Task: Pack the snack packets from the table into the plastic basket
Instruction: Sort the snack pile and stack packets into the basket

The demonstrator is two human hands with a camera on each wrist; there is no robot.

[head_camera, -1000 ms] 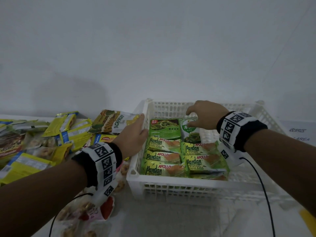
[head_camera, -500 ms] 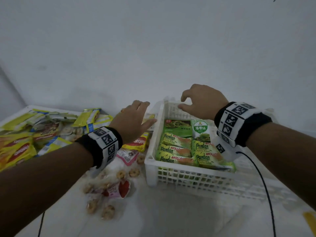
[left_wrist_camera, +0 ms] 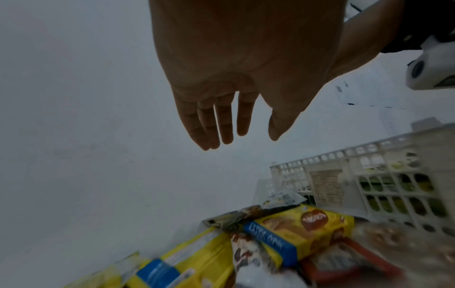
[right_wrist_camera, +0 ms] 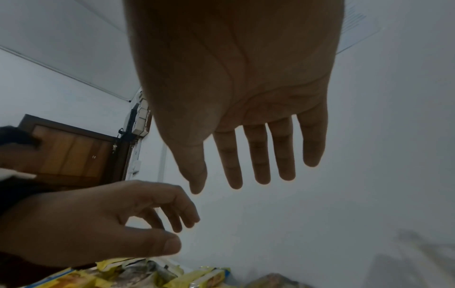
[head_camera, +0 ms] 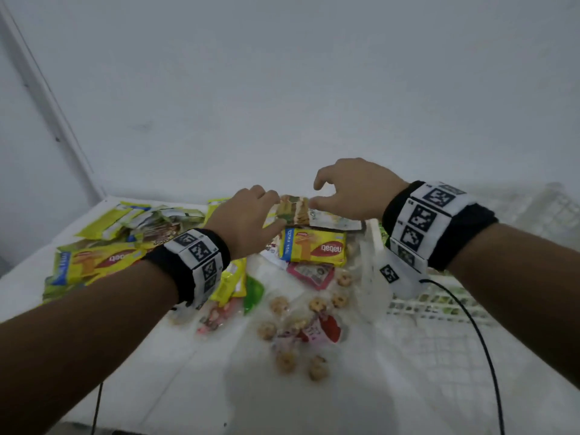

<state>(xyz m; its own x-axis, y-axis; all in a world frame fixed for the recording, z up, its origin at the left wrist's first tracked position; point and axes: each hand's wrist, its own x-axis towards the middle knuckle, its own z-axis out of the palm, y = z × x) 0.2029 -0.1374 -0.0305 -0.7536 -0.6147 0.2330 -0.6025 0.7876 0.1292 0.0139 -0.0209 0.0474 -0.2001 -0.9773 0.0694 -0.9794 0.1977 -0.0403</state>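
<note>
Fingers [right_wrist_camera: 258,155] of both hands spread, holding nothing, above the jackfruit packet [head_camera: 295,211] beside the basket [left_wrist_camera: 369,185].

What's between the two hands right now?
Head view: the jackfruit packet shows in the gap between left hand and right hand; neither grips it.

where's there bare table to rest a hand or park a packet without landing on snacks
Bare table runs along the near edge, in front of the loose round biscuits, between the forearms. Another strip lies left of them, under the left forearm. Crowded: the far left pile of yellow packets, the Nabati pack beside the white basket, where left hand and right hand hover.
</note>
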